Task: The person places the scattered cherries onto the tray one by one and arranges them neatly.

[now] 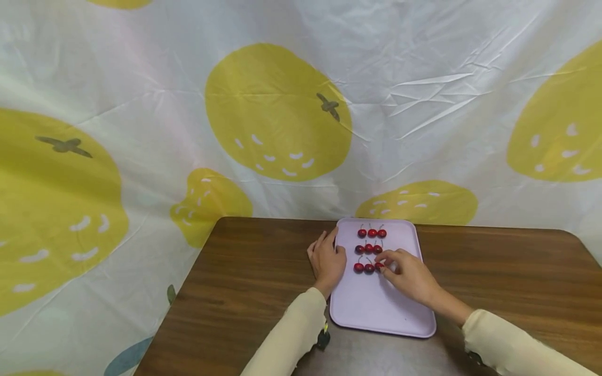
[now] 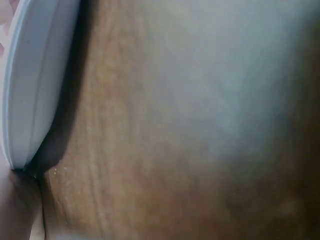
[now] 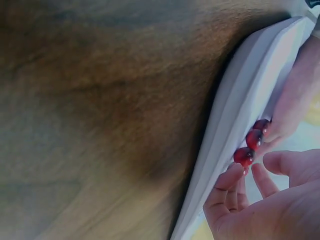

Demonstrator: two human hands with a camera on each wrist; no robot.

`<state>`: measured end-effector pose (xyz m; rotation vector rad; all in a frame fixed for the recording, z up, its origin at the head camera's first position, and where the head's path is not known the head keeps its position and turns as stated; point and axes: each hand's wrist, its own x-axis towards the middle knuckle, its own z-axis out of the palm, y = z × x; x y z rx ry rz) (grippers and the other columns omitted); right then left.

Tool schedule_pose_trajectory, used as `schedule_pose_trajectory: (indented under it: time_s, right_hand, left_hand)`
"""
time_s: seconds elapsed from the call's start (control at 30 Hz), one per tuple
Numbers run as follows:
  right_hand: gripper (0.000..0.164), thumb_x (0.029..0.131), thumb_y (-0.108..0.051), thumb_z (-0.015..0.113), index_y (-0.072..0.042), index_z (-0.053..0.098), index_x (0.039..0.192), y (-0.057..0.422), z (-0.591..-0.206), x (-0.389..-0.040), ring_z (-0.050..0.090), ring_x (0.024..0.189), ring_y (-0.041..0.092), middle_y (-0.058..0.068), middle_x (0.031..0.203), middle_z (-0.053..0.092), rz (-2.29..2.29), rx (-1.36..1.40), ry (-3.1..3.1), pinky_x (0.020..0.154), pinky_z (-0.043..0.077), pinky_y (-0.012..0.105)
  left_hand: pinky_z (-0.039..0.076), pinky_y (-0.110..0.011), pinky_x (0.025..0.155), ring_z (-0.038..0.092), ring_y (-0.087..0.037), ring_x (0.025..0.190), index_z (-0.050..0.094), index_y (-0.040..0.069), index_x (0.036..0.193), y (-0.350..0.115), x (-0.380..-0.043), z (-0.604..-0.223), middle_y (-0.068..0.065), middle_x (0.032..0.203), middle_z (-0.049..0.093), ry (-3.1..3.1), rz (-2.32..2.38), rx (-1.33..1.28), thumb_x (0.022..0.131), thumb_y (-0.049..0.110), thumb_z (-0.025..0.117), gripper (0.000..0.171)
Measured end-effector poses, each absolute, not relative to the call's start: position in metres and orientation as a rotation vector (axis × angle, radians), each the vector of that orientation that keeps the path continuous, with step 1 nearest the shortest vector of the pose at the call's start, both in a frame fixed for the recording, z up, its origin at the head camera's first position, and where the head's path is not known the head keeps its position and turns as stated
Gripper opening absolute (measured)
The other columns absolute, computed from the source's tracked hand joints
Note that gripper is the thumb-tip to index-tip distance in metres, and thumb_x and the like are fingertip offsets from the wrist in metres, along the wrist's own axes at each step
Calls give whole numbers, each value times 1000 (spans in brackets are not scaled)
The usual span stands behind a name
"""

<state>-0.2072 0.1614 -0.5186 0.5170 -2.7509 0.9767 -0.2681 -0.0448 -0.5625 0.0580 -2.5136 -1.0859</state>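
A pale lilac tray (image 1: 376,308) bears three short rows of red cherries with stems, such as the middle row (image 1: 369,248) and the back row (image 1: 372,233). My left hand (image 1: 327,263) holds the tray's left rim, thumb over the inside. My right hand (image 1: 410,277) reaches in from the right, fingertips at the rightmost cherry (image 1: 379,267) of the front row. In the right wrist view, its fingers (image 3: 230,176) are bent and spread apart close beside the cherries (image 3: 244,156). The left wrist view shows the tray's side wall (image 2: 37,95) and little of the hand.
The tray lies on a brown wood-grain table (image 1: 263,266). A white curtain (image 1: 160,136) printed with yellow fruit hangs right behind the table's back edge. Light sleeves (image 1: 293,334) cover both forearms.
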Motion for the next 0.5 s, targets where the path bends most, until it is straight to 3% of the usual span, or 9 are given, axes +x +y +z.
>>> schedule_pose_trajectory:
  time_s: [0.37, 0.5]
  right_hand:
    - [22, 94, -12, 75, -19, 78, 115, 178, -496, -185, 60, 78, 7, 5, 105, 75, 988, 424, -2691, 64, 46, 24]
    - [17, 95, -18, 76, -21, 79, 112, 185, -487, -171, 57, 75, 3, 3, 103, 72, 982, 329, -2666, 62, 44, 24]
  left_hand:
    - [31, -51, 120, 56, -27, 146, 67, 15, 144, -45, -268, -563, -2, 140, 72, -2535, -1134, 67, 97, 9, 64, 47]
    - [29, -52, 120, 56, -27, 146, 67, 15, 143, -48, -266, -565, -2, 142, 72, -2543, -1152, 80, 97, 12, 65, 46]
